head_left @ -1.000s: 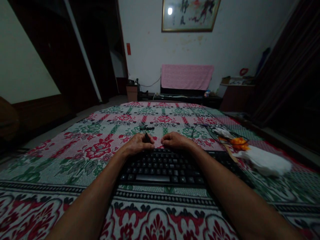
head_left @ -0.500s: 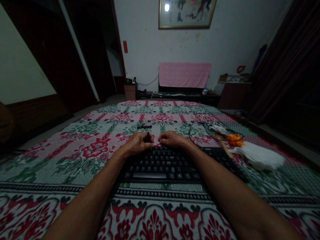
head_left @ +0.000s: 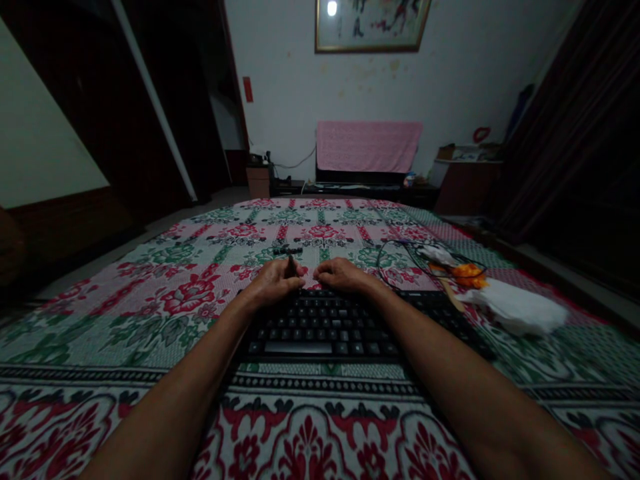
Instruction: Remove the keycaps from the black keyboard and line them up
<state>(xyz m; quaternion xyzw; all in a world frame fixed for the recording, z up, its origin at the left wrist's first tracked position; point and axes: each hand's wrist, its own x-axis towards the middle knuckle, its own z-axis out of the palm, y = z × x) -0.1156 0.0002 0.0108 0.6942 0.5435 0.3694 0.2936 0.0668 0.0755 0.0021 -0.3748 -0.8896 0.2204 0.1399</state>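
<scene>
A black keyboard [head_left: 310, 327] lies on the patterned bedspread, under my forearms. My left hand [head_left: 273, 281] is closed at its upper left edge, with a small dark piece [head_left: 291, 268] poking up between thumb and fingers; its kind is too dim to make out. My right hand [head_left: 341, 275] rests a little to the right by the same edge, fingers curled in, and whatever they may hold is hidden. Just beyond my left hand lies a short row of small black pieces [head_left: 288, 251], resembling keycaps.
To the right are a black cable [head_left: 383, 257], an orange crumpled item [head_left: 470, 275], a flat wooden stick [head_left: 453, 295] and white tissue [head_left: 523, 308]. The floral bedspread [head_left: 185, 297] spreads towards a low cabinet, where a pink cloth [head_left: 369, 147] hangs over a dark panel.
The dark piece in my left hand has tipped more upright and shifted slightly left. My right hand stays nearly where it was. The whole view has shifted slightly.
</scene>
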